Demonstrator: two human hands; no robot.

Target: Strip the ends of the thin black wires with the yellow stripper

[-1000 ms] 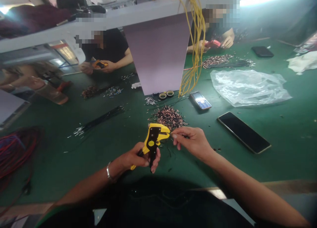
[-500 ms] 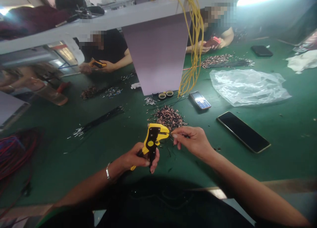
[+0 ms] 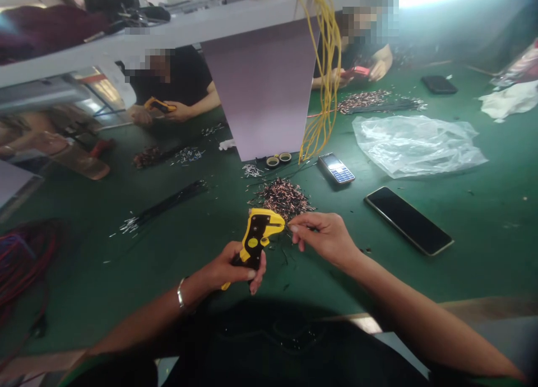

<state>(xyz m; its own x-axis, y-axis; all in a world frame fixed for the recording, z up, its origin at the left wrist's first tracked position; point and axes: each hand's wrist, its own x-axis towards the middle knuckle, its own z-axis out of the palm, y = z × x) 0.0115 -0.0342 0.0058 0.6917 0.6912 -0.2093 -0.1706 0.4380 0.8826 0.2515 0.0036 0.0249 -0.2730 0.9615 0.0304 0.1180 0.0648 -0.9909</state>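
Note:
My left hand (image 3: 239, 266) is wrapped round the handles of a yellow and black wire stripper (image 3: 257, 236), whose jaws point right. At those jaws, my right hand (image 3: 325, 236) pinches a short dark wire (image 3: 290, 224) between thumb and fingertips; much of the wire is hidden. Just behind the tool lies a pile of short copper-ended black pieces (image 3: 284, 197). Left of it, a bundle of long black wires (image 3: 168, 205) with pale ends rests on the green table (image 3: 176, 297).
A large phone (image 3: 407, 220), a keypad phone (image 3: 337, 169) and a plastic bag (image 3: 416, 143) lie to the right. Yellow wires (image 3: 332, 68) hang beside a pale panel (image 3: 264, 90). Red and blue cables (image 3: 27, 252) are at far left. Other people's hands work across the table.
The handles of the wire stripper are squeezed closer together in my left hand. My right hand stays at the jaws. The whole view has shifted slightly.

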